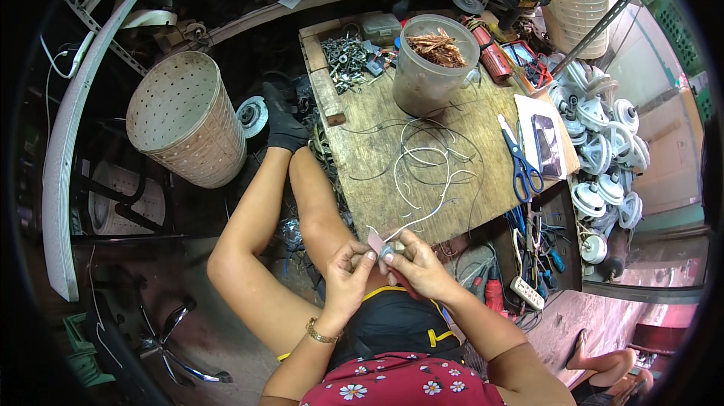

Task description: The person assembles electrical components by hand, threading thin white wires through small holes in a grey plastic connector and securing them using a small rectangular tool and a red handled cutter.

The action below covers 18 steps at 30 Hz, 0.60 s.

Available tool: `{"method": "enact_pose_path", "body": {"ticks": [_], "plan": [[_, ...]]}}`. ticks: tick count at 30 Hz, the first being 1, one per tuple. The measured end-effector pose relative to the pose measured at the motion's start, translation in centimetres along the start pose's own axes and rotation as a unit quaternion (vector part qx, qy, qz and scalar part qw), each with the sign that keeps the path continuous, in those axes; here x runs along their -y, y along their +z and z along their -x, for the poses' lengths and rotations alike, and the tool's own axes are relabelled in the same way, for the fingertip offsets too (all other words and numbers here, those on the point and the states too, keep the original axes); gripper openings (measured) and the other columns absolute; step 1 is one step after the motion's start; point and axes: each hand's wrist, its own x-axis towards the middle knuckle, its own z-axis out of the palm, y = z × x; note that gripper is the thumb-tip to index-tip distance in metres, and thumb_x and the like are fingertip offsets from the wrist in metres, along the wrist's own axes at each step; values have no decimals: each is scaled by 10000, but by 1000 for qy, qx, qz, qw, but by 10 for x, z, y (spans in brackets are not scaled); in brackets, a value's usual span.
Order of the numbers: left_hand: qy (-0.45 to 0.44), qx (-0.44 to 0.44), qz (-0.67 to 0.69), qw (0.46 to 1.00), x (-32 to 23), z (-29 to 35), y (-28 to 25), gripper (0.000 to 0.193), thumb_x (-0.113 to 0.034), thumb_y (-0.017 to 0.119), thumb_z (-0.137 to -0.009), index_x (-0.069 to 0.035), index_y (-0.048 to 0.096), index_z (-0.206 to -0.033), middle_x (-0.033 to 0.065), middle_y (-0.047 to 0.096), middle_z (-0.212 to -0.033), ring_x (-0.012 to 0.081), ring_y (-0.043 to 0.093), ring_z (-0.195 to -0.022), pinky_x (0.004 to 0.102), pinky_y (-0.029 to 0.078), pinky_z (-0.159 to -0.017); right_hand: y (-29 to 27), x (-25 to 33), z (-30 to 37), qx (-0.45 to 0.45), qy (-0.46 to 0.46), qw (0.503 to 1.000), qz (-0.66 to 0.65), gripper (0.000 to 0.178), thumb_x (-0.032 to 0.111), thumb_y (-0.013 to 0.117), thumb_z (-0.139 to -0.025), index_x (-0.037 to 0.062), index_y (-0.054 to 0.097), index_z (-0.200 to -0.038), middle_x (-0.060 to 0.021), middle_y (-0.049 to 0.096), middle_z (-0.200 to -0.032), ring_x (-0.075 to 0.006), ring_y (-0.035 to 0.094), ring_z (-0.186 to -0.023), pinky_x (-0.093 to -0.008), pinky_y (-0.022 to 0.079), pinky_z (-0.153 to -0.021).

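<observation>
My left hand (350,272) and my right hand (416,261) meet above my lap, close to the table's near edge. Between the left thumb and fingers a small flat pinkish piece (375,241) sticks up. My right hand pinches a white wire (419,219), beside a small greyish bit at the thumb; the fingers hide most of it. Something red shows under the right palm, too covered to name. The wire runs up onto the wooden tabletop (362,172), where it loops among thin dark wires. Farther back on the table stands a clear plastic bucket (419,93) with copper scraps (437,49).
Blue-handled scissors (520,168) and a phone (547,146) lie at the table's right. White motor-like parts (603,149) are piled beyond. Screws (351,59) sit far left on the table. A perforated basket (188,119) stands left; a power strip (527,293) lies lower right.
</observation>
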Motion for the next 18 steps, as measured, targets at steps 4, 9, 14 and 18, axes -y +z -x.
{"method": "enact_pose_path", "body": {"ticks": [4,9,14,18], "plan": [[17,11,-42,999,-3,3,0,51,-28,537,-903,13,551,-875,19,589,-727,46,541,-664,175,431,-610,5,-2,1,-25,-16,999,39,232,51,508,-913,11,396,-1113,-36,560,-727,-70,480,-554,-208,391,-480],[37,3,-67,997,-5,6,3,60,-22,533,-902,26,566,-886,15,584,-705,45,535,-644,182,436,-589,5,-3,4,-23,-31,998,57,258,56,514,-913,18,364,-1119,-37,555,-718,-65,462,-548,-210,379,-470],[54,-15,-64,996,2,7,3,56,4,528,-895,33,574,-888,14,587,-697,47,532,-624,188,436,-569,6,-2,6,-14,-33,997,67,252,64,516,-913,25,358,-1107,-37,551,-720,-65,454,-549,-209,371,-468],[51,-18,-42,998,0,9,5,50,20,528,-889,36,574,-880,16,589,-698,51,537,-628,191,436,-562,6,-3,5,-16,-40,997,66,228,68,524,-910,30,372,-1075,-38,556,-725,-62,460,-551,-207,373,-469]]}}
